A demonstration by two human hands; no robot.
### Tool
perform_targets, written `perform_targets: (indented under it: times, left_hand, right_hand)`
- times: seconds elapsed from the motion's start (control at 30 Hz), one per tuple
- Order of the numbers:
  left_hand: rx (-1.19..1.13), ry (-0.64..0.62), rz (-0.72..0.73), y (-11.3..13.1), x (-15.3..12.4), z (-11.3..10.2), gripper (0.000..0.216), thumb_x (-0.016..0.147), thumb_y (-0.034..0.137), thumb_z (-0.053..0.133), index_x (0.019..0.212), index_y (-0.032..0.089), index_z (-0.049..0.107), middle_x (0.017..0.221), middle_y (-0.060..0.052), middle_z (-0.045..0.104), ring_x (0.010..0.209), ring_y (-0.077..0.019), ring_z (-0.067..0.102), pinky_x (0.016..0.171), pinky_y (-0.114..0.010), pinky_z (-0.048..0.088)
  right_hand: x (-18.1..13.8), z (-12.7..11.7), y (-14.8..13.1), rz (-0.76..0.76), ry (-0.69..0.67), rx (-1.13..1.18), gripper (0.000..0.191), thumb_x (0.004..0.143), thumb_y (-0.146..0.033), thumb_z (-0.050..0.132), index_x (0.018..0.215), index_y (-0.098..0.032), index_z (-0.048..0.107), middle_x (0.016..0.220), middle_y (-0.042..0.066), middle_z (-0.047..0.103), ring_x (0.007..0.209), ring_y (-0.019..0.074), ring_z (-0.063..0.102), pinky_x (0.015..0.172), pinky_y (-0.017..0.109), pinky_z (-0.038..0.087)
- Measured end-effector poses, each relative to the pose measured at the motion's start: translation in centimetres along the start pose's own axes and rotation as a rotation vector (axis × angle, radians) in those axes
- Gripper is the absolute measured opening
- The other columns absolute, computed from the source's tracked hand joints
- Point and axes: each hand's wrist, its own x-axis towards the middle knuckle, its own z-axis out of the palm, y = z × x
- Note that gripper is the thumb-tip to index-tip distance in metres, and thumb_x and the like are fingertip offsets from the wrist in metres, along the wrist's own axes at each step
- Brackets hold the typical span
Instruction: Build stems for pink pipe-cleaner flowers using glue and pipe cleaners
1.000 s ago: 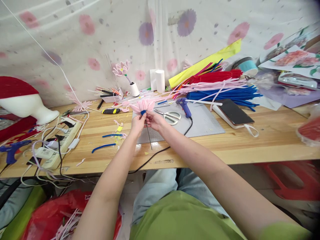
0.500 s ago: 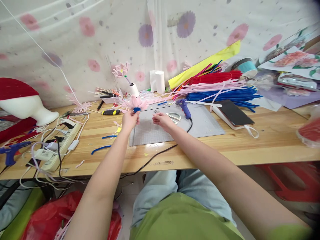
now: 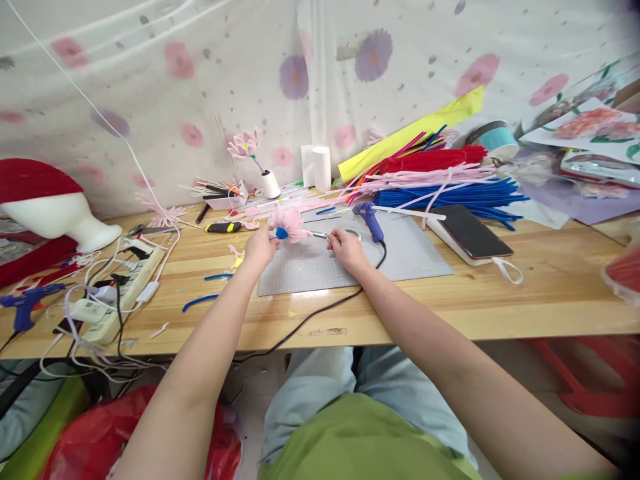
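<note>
Pinched in my left hand (image 3: 261,250) is a pink fuzzy pipe-cleaner flower (image 3: 291,223). A dark blue fuzzy piece (image 3: 281,233) sits at its base, turned toward me. My right hand (image 3: 346,250) has its fingers closed on a pair of scissors (image 3: 319,235) with pale handles, just above the grey cutting mat (image 3: 400,260). The blades point left toward the petals; whether they touch them I cannot tell. My right fingers partly hide the handles. A purple hot glue gun (image 3: 370,221) lies right of that hand.
Bundles of blue (image 3: 450,195), pink and red pipe cleaners lie behind the mat. A phone (image 3: 473,230) rests at the right. A finished-looking flower (image 3: 245,143) stands in a white holder (image 3: 271,185). On the left are a power strip (image 3: 125,293), cables and a mannequin head (image 3: 65,213).
My right hand has moved slightly right and closed on the scissors. The flower in my left hand has tipped to the right, with its blue base showing more toward me.
</note>
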Motion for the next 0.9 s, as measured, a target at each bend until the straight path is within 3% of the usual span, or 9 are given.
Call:
perform_targets:
  times: [0.2, 0.33, 0.47, 0.6, 0.7, 0.77, 0.9]
  left_hand:
    - [0.031, 0.088, -0.044, 0.1, -1.4, 0.7, 0.034, 0.070, 0.016, 0.056, 0.103, 0.019, 0.047, 0.074, -0.002, 0.066, 0.086, -0.0192, 0.061, 0.074, -0.029, 0.039]
    - [-0.034, 0.131, -0.102, -0.4, -1.4, 1.1, 0.030, 0.065, 0.016, 0.062, 0.092, 0.020, 0.048, 0.070, -0.002, 0.064, 0.083, -0.0192, 0.060, 0.073, -0.029, 0.039]
    - [-0.412, 0.161, -0.202, -0.7, -1.1, 2.0, 0.034, 0.060, 0.013, 0.065, 0.086, 0.020, 0.044, 0.060, 0.002, 0.059, 0.066, -0.0167, 0.061, 0.058, -0.024, 0.039]
    - [-0.801, 0.117, -0.336, -0.2, -0.9, 2.5, 0.031, 0.057, 0.013, 0.068, 0.080, 0.018, 0.047, 0.060, 0.002, 0.058, 0.047, -0.0080, 0.051, 0.043, -0.017, 0.030]
    - [-0.996, 0.036, -0.414, 0.2, -1.0, 2.3, 0.017, 0.069, 0.027, 0.061, 0.072, 0.015, 0.049, 0.061, 0.000, 0.058, 0.038, -0.0025, 0.038, 0.034, -0.015, 0.020]
    - [-1.133, -0.017, -0.481, 0.4, -1.0, 2.0, 0.020, 0.078, 0.031, 0.050, 0.069, 0.014, 0.048, 0.055, 0.002, 0.054, 0.033, -0.0009, 0.031, 0.031, -0.014, 0.012]
    - [-1.316, -0.093, -0.636, 0.7, -1.0, 1.9, 0.019, 0.083, 0.019, 0.040, 0.068, 0.012, 0.048, 0.044, 0.008, 0.037, 0.028, 0.0014, 0.023, 0.028, -0.012, 0.006]
  right_hand:
    - [0.2, -0.5, 0.7, -0.073, 0.083, -0.176, 0.019, 0.082, -0.025, 0.042, 0.088, -0.021, 0.060, 0.085, 0.003, 0.065, 0.083, 0.0176, 0.056, 0.068, 0.027, 0.035]
    - [0.6, -1.0, 1.2, -0.008, 0.087, -0.174, 0.021, 0.083, -0.029, 0.041, 0.083, -0.021, 0.060, 0.080, 0.003, 0.065, 0.079, 0.0173, 0.055, 0.066, 0.027, 0.034]
    - [0.5, -1.2, 0.9, 0.113, 0.069, -0.162, 0.022, 0.083, -0.035, 0.042, 0.078, -0.021, 0.058, 0.070, 0.001, 0.064, 0.066, 0.0154, 0.054, 0.061, 0.026, 0.032]
    - [0.4, -1.4, 0.7, 0.120, 0.063, -0.165, 0.027, 0.083, -0.040, 0.042, 0.072, -0.020, 0.058, 0.069, 0.001, 0.063, 0.064, 0.0144, 0.053, 0.059, 0.025, 0.030]
    - [0.4, -1.5, 0.7, 0.101, 0.058, -0.175, 0.030, 0.084, -0.042, 0.041, 0.072, -0.020, 0.058, 0.071, 0.001, 0.063, 0.066, 0.0142, 0.053, 0.058, 0.024, 0.030]
    - [0.4, -1.5, 0.7, 0.086, 0.053, -0.186, 0.031, 0.084, -0.043, 0.040, 0.074, -0.020, 0.059, 0.074, 0.002, 0.063, 0.068, 0.0146, 0.053, 0.058, 0.024, 0.030]
    - [0.3, -1.2, 0.9, 0.056, 0.059, -0.219, 0.031, 0.084, -0.042, 0.039, 0.077, -0.020, 0.060, 0.076, 0.003, 0.064, 0.072, 0.0156, 0.053, 0.059, 0.024, 0.030]
